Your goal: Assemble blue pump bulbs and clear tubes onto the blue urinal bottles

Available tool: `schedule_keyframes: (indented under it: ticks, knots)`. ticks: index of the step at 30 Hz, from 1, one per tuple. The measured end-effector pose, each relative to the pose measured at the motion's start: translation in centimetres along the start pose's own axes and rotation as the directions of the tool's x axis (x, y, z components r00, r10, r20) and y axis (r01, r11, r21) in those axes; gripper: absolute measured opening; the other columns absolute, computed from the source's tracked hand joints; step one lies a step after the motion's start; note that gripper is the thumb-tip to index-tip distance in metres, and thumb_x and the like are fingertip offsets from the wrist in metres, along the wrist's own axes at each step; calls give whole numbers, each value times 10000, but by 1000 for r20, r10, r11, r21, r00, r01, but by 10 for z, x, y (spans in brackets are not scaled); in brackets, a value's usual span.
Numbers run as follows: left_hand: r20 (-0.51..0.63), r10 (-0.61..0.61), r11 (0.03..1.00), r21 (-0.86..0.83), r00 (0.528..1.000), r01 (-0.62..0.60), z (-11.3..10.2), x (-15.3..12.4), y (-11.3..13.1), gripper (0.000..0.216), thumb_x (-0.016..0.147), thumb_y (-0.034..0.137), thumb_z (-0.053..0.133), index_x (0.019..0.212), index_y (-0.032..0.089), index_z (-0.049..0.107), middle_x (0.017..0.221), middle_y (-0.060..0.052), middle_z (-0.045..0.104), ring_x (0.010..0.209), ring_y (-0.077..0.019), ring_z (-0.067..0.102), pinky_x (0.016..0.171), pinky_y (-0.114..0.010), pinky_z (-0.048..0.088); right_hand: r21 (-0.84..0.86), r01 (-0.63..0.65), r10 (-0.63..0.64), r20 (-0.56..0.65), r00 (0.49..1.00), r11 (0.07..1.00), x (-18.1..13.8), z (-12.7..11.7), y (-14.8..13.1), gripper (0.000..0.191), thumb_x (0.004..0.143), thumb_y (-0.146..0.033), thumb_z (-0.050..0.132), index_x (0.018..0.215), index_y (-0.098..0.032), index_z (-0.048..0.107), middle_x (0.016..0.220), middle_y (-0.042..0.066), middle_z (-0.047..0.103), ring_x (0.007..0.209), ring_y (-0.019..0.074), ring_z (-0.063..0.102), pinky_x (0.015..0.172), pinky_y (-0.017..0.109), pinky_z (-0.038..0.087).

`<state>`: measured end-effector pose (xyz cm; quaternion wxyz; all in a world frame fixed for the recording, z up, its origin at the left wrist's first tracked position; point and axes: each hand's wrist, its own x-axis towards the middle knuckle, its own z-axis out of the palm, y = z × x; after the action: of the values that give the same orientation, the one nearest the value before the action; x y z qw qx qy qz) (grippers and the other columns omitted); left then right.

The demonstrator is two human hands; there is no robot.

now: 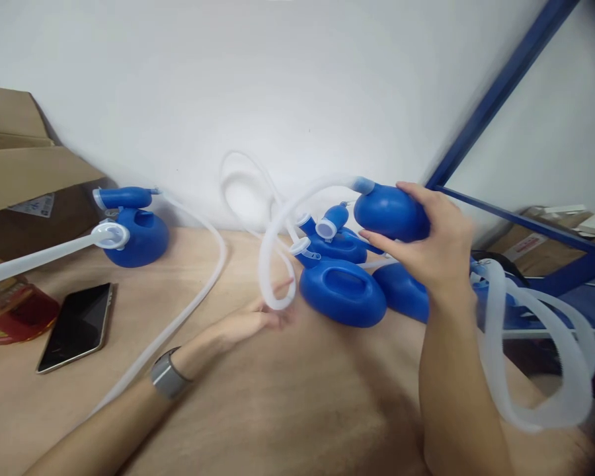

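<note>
My right hand [429, 244] is closed round a blue plastic container [389, 211], held up above the wooden table [287, 410]. A clear white hose [277, 231] runs from that container's neck and loops down to the left. My left hand [258, 317] reaches out low over the table, its fingers stretched toward the bottom of the hose loop and the blue container [342, 291] lying there. A grey band sits on my left wrist. More blue containers [337, 241] lie behind and right of it.
Another blue container [133, 228] with a long hose [188, 297] stands at the back left. A dark phone [77, 327] lies at the left, beside a red and yellow tub [10, 307]. Cardboard boxes [24, 165] stand far left, a blue metal frame [506, 79] at the right, and coiled hose [540, 357].
</note>
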<state>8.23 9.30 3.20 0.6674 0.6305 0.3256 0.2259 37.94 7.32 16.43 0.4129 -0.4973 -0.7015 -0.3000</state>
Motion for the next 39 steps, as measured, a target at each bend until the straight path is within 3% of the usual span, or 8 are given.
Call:
schedule_keyframes:
  ticks: [6,11,17,22,26,31,35,39]
  knots:
    - [16,-69,992,-105,997,71,1,-4,-3,764,730,127,649,1480,243,562,1339,-120,726,1284,-277,663,1060,-428,533,-37,31,-28,64,998,999,-2,5,-1,727,907,-574,720,1535,-296,481,1330,153,689,1182,422,667,916,570,535]
    - [-3,-128,986,-110,992,127,-7,-8,4,819,782,242,765,1548,237,473,1312,-138,737,1149,-280,732,990,-438,551,-6,16,-15,72,997,1000,-2,6,3,692,898,-573,726,1495,-290,520,1325,154,699,1182,426,674,922,577,525]
    - [-79,-165,977,-150,983,152,-11,-5,1,648,776,220,824,1392,221,625,1356,-122,723,1232,-267,699,1008,-382,538,-10,-8,9,58,998,1000,-3,4,7,674,891,-607,722,1468,-311,539,1324,140,710,1181,418,675,936,575,525]
    - [-63,-202,956,-230,977,183,-10,-9,9,611,780,224,830,1362,218,645,1282,-111,757,1157,-250,737,977,-360,536,-34,-20,23,89,996,999,-4,6,12,661,900,-563,729,1468,-272,555,1308,161,710,1173,428,677,938,585,522]
    - [-48,-222,963,-164,974,212,-10,-13,12,610,752,245,858,1328,188,665,1153,-98,792,1013,-242,766,899,-350,546,-42,-46,50,102,994,998,-4,9,16,598,889,-531,753,1409,-268,619,1276,142,733,1170,410,689,988,588,509]
    - [-146,-156,964,-239,977,119,-17,-6,0,697,737,273,909,1373,218,630,1033,-50,800,922,-204,760,852,-323,545,-8,-87,87,-17,996,996,-4,7,32,681,807,-604,816,1356,-236,653,1295,133,744,1198,382,695,1045,537,518]
    - [-287,-121,962,-270,950,41,-24,0,-7,550,729,295,930,1211,190,684,1042,-67,798,960,-198,747,849,-303,543,-78,-118,112,-76,991,990,-8,1,53,714,794,-705,783,1335,-252,671,1278,127,757,1198,385,696,1050,543,510]
    - [-282,-109,960,-279,953,27,-26,3,-9,458,720,275,941,1108,175,719,1002,-59,780,917,-184,738,790,-280,541,-88,-100,95,-67,993,991,-13,-2,64,713,816,-731,749,1340,-253,674,1303,135,751,1216,394,688,1063,568,496]
